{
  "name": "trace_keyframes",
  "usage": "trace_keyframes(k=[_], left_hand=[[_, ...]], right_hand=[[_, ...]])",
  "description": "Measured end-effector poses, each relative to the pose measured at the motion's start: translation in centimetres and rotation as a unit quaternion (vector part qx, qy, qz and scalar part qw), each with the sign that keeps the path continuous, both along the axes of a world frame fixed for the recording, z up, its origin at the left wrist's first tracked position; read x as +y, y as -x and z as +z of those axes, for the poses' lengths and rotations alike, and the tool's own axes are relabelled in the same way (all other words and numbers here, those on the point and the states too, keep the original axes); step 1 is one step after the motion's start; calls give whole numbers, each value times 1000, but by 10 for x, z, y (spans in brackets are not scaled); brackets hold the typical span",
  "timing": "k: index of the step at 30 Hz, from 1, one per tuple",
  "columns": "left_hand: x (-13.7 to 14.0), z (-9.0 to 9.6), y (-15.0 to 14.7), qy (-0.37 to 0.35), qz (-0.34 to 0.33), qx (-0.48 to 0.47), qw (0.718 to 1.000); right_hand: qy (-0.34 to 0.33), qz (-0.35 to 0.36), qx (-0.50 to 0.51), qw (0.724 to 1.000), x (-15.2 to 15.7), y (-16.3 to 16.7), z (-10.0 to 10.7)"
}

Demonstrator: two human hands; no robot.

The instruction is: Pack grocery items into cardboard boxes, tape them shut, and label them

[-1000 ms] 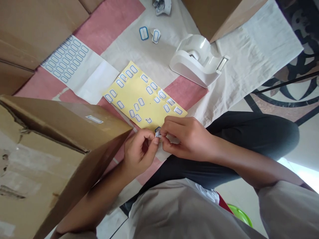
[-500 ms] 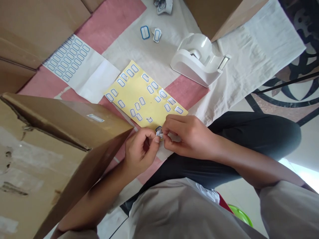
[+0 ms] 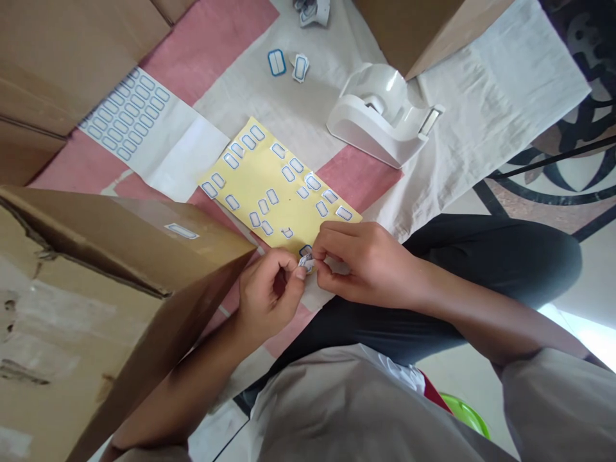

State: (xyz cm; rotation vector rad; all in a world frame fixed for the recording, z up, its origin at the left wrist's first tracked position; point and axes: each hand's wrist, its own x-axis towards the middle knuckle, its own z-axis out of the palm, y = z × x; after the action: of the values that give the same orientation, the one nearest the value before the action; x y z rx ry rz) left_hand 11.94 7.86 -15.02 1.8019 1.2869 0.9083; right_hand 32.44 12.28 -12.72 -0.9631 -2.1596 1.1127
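Between my fingertips is a small crumpled wad of blue-edged paper labels (image 3: 307, 260). My left hand (image 3: 270, 289) pinches it from the left with thumb and forefinger. From the right, my right hand (image 3: 362, 262) closes thumb and forefinger on its edge. Both hands are over the near corner of a yellow sheet (image 3: 283, 205). Blue-bordered stickers, among them a sticker (image 3: 257, 133) at the far corner, lie scattered over that sheet, some tilted. The sheet's near corner is partly hidden by my hands.
A white tape dispenser (image 3: 385, 119) stands beyond the sheet. Left of it lies a label sheet (image 3: 128, 115) with neat rows. Loose labels (image 3: 276, 62) and crumpled paper (image 3: 315, 11) lie farther back. Cardboard boxes stand at the near left (image 3: 120, 256), far left (image 3: 81, 58) and far right (image 3: 428, 32).
The camera view has shifted very slightly. Both hands stay pinched together at the wad, with only a slight shift of the fingers.
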Motion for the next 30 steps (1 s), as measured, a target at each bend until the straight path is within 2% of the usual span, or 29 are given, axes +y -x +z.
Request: trace_keyframes(k=[30], left_hand=[[1,1,3,0,-7,-5,1000]], right_hand=[[7,4,-44,999,2,-2,3]])
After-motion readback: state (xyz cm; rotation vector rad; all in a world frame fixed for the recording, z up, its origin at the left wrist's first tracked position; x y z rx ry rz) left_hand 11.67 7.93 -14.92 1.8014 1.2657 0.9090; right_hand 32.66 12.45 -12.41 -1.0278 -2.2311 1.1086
